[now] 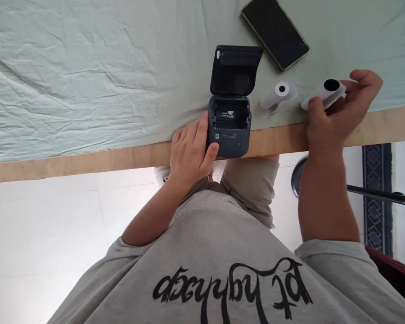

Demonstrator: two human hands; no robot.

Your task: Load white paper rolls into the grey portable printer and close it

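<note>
Nearest is the person's grey shirt [216, 234], with black script across the chest upside down to the view, and beyond it the beige trousers [251, 186] over pale floor tiles [64, 220]. To the right of the legs, a black round base [297, 177] stands on the floor, partly hidden by the right forearm. Next comes the table's bare wooden edge [135, 155], running across the whole view. The left hand [191, 146] rests over this edge, fingers straight and together against the left side of a dark printer [231, 139], its thumb lying on the front corner; it is not closed around the body. The printer sits on the table's front margin, its near end over the wood, and its lid [234, 69] stands raised at the far side. A printed label shows inside the exposed compartment, and a power mark is on the front panel. Farther right, the right hand [340, 112] grips a white roll with a wide black core [319, 92], thumb on its near side and fingers partly hidden behind the loose paper end; how firmly they press cannot be told. Between this roll and the printer stands a white roll with a narrow core [272, 96], upright on the pale green cloth [104, 67], touching neither. Farthest away, a dark phone [278, 36] lies slantwise on the cloth beyond the narrow-cored roll.
</note>
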